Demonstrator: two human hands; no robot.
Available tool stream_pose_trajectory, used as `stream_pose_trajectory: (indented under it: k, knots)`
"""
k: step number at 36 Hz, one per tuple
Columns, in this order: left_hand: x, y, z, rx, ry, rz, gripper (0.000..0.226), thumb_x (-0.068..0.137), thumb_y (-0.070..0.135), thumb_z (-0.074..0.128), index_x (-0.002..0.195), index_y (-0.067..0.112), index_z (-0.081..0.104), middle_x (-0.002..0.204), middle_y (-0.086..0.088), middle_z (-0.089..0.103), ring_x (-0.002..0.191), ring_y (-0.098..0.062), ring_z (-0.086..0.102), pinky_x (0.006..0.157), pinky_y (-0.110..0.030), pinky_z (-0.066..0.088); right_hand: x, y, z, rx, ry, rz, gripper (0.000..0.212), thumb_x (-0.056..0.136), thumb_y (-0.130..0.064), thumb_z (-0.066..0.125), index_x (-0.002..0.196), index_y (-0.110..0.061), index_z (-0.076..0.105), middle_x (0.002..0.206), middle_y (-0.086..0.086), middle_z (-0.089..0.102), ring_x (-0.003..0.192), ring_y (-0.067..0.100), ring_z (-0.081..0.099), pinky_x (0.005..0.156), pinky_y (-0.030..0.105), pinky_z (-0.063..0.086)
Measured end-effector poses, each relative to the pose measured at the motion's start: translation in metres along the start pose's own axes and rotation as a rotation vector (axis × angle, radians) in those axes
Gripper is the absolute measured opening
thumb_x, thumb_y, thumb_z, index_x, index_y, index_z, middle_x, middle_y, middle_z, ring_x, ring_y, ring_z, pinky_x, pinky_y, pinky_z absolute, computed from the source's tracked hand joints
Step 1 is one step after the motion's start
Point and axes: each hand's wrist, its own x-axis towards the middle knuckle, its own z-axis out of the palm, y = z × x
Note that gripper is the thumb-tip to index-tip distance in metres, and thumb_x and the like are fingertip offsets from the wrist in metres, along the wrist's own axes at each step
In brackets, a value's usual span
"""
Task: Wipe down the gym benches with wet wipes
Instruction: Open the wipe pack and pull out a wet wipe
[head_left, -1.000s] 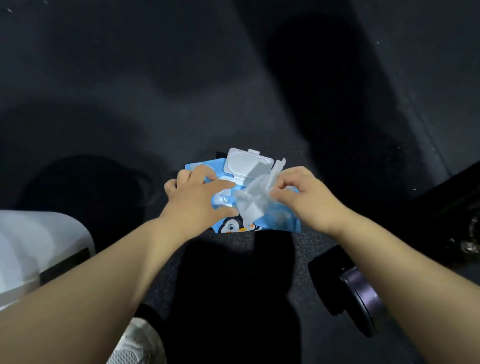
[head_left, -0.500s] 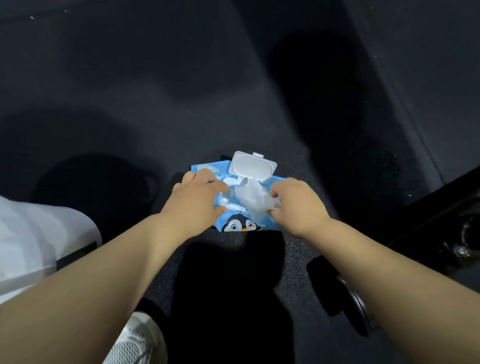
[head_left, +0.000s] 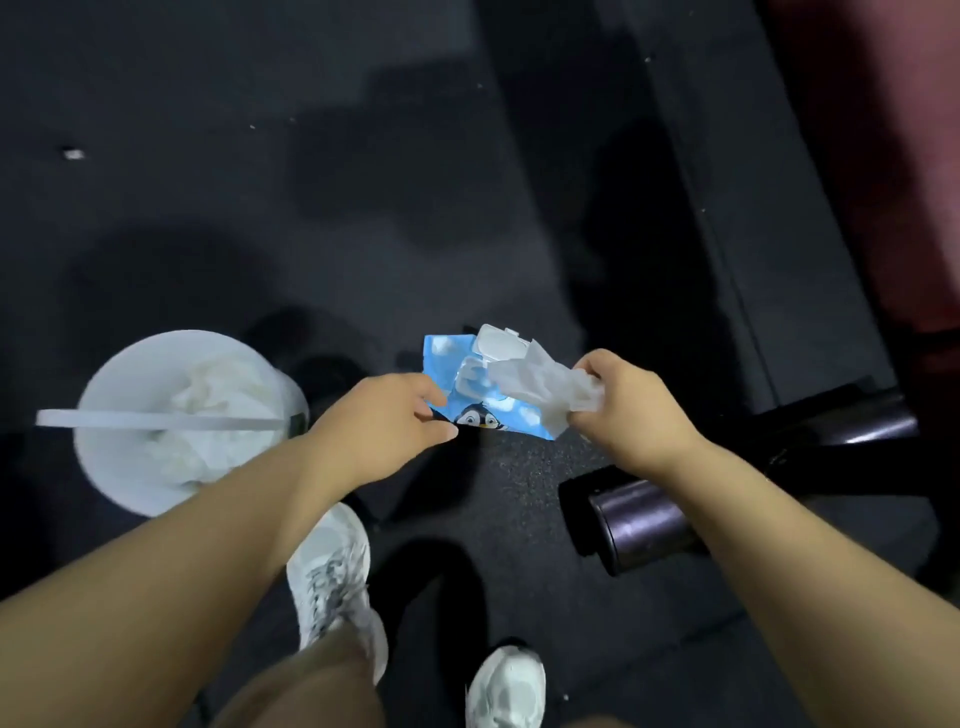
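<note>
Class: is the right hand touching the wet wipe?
Touching. Head view: right hand pinches the crumpled wet wipe, while the left hand holds the wet wipe pack.

A white bin (head_left: 111, 467) stands left of two white sneakers (head_left: 328, 566) on dark speckled floor (head_left: 363, 130).

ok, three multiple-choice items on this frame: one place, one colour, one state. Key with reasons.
1. Where is the white bin relative to the wipe pack?
A) to the person's left of it
B) to the person's right of it
C) on top of it
2. What colour is the wipe pack?
A) red
B) blue
C) black
3. How is the pack's flip lid?
A) shut
B) torn off
C) open
Key: 1 A, the bin stands left of the left hand. 2 B, blue with a penguin print. 3 C, the lid stands raised behind the wipe in the right hand.
</note>
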Motion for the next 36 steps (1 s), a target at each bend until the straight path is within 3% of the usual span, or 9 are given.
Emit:
stream_pose_trajectory:
  k: [7, 12, 15, 17, 20, 24, 28, 31, 36]
  knots:
    - [-0.150, 0.079, -0.062, -0.665, 0.102, -0.101, 0.035, 0.080, 0.056, 0.059, 0.103, 0.030, 0.063, 0.103, 0.011, 0.065, 0.094, -0.011, 0.064, 0.088, -0.036, 0.052, -0.120, -0.099, -0.072, 0.252, -0.089, -0.178, 0.022, 0.074, -0.015, 0.071, 0.087, -0.030, 0.061, 0.086, -0.006, 0.066, 0.081, 0.015, 0.063, 0.071, 0.027, 0.049]
    - [-0.251, 0.116, -0.095, -0.704, 0.225, -0.064, 0.019, 0.082, 0.034, 0.068, 0.099, 0.024, 0.065, 0.099, 0.003, 0.068, 0.092, -0.014, 0.066, 0.082, -0.034, 0.055, -0.201, -0.163, -0.123, 0.338, -0.212, -0.283, 0.028, 0.072, -0.019, 0.076, 0.091, -0.033, 0.061, 0.092, -0.003, 0.065, 0.085, 0.019, 0.062, 0.074, 0.037, 0.051]
    - [-0.306, 0.128, -0.109, -0.739, 0.351, -0.071, 0.014, 0.084, 0.021, 0.068, 0.092, 0.009, 0.066, 0.086, -0.004, 0.066, 0.079, -0.013, 0.064, 0.065, -0.022, 0.054, -0.242, -0.195, -0.150, 0.370, -0.330, -0.322, 0.035, 0.069, -0.021, 0.081, 0.096, -0.034, 0.062, 0.096, -0.001, 0.066, 0.090, 0.019, 0.063, 0.082, 0.039, 0.051]
    - [-0.340, 0.133, -0.118, -0.751, 0.405, -0.049, 0.015, 0.086, 0.017, 0.065, 0.091, 0.003, 0.064, 0.084, -0.005, 0.065, 0.069, -0.009, 0.061, 0.055, -0.014, 0.048, -0.268, -0.217, -0.167, 0.398, -0.415, -0.367, 0.029, 0.069, -0.024, 0.080, 0.093, -0.028, 0.063, 0.087, 0.006, 0.067, 0.077, 0.019, 0.062, 0.074, 0.039, 0.050]
    - [-0.386, 0.135, -0.130, -0.750, 0.466, -0.032, 0.017, 0.088, 0.019, 0.062, 0.094, 0.004, 0.062, 0.084, -0.007, 0.064, 0.071, -0.009, 0.060, 0.059, -0.018, 0.050, -0.299, -0.247, -0.184, 0.432, -0.434, -0.390, 0.023, 0.076, -0.041, 0.068, 0.091, -0.023, 0.065, 0.070, -0.007, 0.063, 0.064, 0.007, 0.056, 0.061, 0.023, 0.043]
    - [-0.439, 0.132, -0.146, -0.784, 0.541, -0.033, 0.020, 0.089, 0.021, 0.060, 0.094, 0.001, 0.058, 0.083, -0.011, 0.059, 0.076, -0.017, 0.057, 0.067, -0.027, 0.053, -0.328, -0.287, -0.192, 0.443, -0.429, -0.395, 0.016, 0.093, -0.030, 0.058, 0.088, -0.018, 0.067, 0.070, -0.015, 0.063, 0.063, 0.001, 0.059, 0.058, 0.014, 0.044]
    - [-0.484, 0.118, -0.167, -0.872, 0.643, -0.079, 0.014, 0.089, 0.017, 0.058, 0.096, 0.006, 0.063, 0.091, -0.009, 0.064, 0.083, -0.019, 0.063, 0.073, -0.033, 0.055, -0.350, -0.330, -0.186, 0.496, -0.427, -0.326, 0.009, 0.087, -0.017, 0.063, 0.081, -0.012, 0.065, 0.067, -0.005, 0.061, 0.062, 0.010, 0.057, 0.056, 0.020, 0.046]
    - [-0.513, 0.097, -0.185, -0.929, 0.713, -0.110, 0.011, 0.090, 0.016, 0.058, 0.095, 0.012, 0.067, 0.098, -0.006, 0.068, 0.091, -0.020, 0.066, 0.079, -0.036, 0.057, -0.359, -0.360, -0.175, 0.508, -0.387, -0.305, 0.009, 0.084, -0.016, 0.065, 0.079, -0.009, 0.065, 0.076, -0.004, 0.064, 0.073, 0.016, 0.063, 0.068, 0.031, 0.053]
    - [-0.557, 0.046, -0.221, -0.921, 0.818, -0.120, 0.012, 0.090, 0.018, 0.059, 0.089, 0.008, 0.066, 0.083, 0.000, 0.062, 0.076, -0.010, 0.058, 0.067, -0.019, 0.045, -0.376, -0.421, -0.153, 0.435, -0.287, -0.396, 0.023, 0.085, -0.033, 0.066, 0.080, -0.011, 0.066, 0.079, -0.005, 0.064, 0.077, 0.010, 0.062, 0.076, 0.031, 0.052]
